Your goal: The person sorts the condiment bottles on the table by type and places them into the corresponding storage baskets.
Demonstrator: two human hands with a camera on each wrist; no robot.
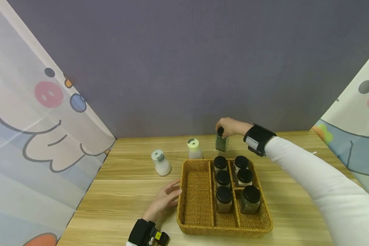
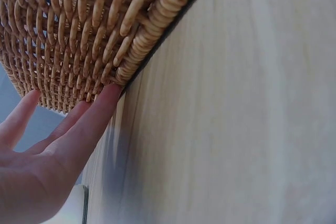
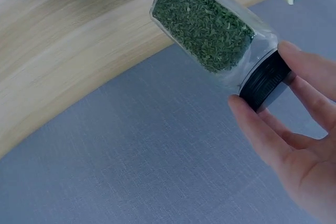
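My right hand (image 1: 229, 126) pinches the black lid of a spice jar (image 3: 205, 27) full of dried green flakes, behind the basket. Whether the jar's base touches the table I cannot tell. My left hand (image 1: 163, 198) has its fingers extended against the left wall of a wicker basket (image 1: 184, 227); in the left wrist view the fingertips (image 2: 109, 92) touch the weave near its bottom edge. Several black-lidded jars stand in the basket's middle and right compartments, among them a front right jar (image 1: 250, 200) with green contents. The wide left compartment shows only its woven floor.
Left of the basket stands a white shaker with a pale green-grey top (image 1: 161, 162). A second shaker with a yellow-green top (image 1: 194, 148) stands just behind the basket. The wooden table (image 1: 120, 198) ends at a grey back panel (image 1: 184, 68), with printed curtains at both sides.
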